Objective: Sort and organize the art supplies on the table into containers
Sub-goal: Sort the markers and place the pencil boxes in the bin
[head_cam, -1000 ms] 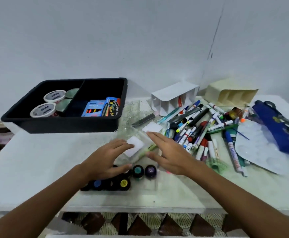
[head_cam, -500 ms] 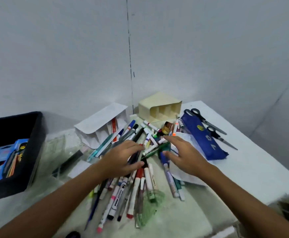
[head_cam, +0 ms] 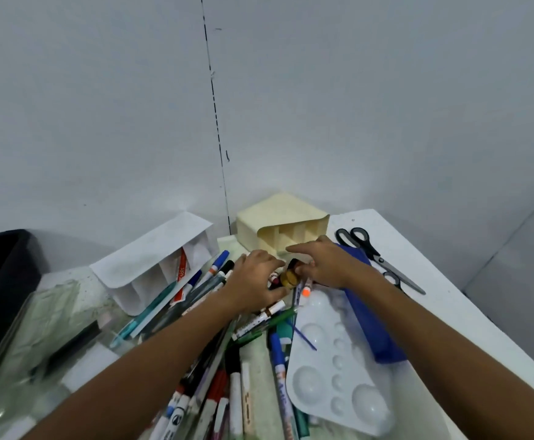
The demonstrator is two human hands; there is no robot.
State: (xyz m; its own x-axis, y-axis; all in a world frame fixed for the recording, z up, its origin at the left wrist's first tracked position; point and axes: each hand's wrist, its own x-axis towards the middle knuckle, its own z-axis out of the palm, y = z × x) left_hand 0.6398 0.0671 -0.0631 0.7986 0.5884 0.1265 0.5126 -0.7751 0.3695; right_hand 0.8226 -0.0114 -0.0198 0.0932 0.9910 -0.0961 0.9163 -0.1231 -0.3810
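Near the table's (head_cam: 443,308) far edge, left hand (head_cam: 253,281) and right hand (head_cam: 326,265) hover with relaxed, spread fingers, gripping nothing, either side of a small gold-capped bottle (head_cam: 288,277) atop the marker pile (head_cam: 227,360).

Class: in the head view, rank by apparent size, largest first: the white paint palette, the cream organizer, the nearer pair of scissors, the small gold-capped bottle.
1. white paint palette, though nearness to the camera enlarges it
2. cream organizer
3. scissors
4. gold-capped bottle, partly hidden between the hands
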